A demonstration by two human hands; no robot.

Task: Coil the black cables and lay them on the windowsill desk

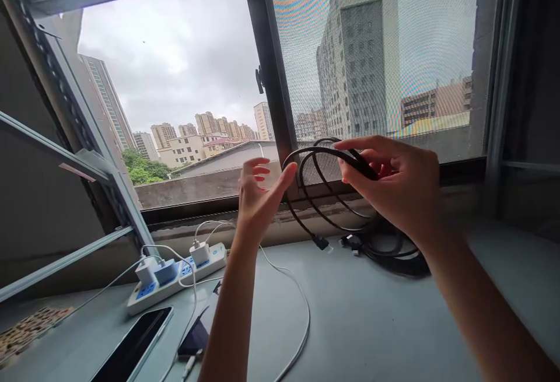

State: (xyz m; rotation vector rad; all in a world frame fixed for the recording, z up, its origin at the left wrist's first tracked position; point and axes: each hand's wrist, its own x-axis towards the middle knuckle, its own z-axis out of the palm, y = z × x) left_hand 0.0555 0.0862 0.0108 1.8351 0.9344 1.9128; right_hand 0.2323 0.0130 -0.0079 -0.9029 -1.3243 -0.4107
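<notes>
Head view: right of the strip (168, 293), the right hand (396, 186) pinches the looped black cable (361, 166); the left hand (257, 196), fingers parted, perhaps touches it. Best keep loops even, untwisted.

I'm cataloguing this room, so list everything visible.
Cable loop: likely 1, black, held
Coiled cables: uncounted, black, right
Power strip: 1, white, below window
Chargers: 3, two white, one bluish, on strip
Phones: 2, black, front left
Charging cables: several, white, around strip
Tabletop: 1, grey, below
Window: 1, dark-framed, behind
Shelf frame: 1, grey, left
Patterned item: 1, brownish, left
Buildings: several, greyish, outside
Trees: cluster, green, outside
Left hand: 1, open, by loop
Right hand: 1, holding loop
</notes>
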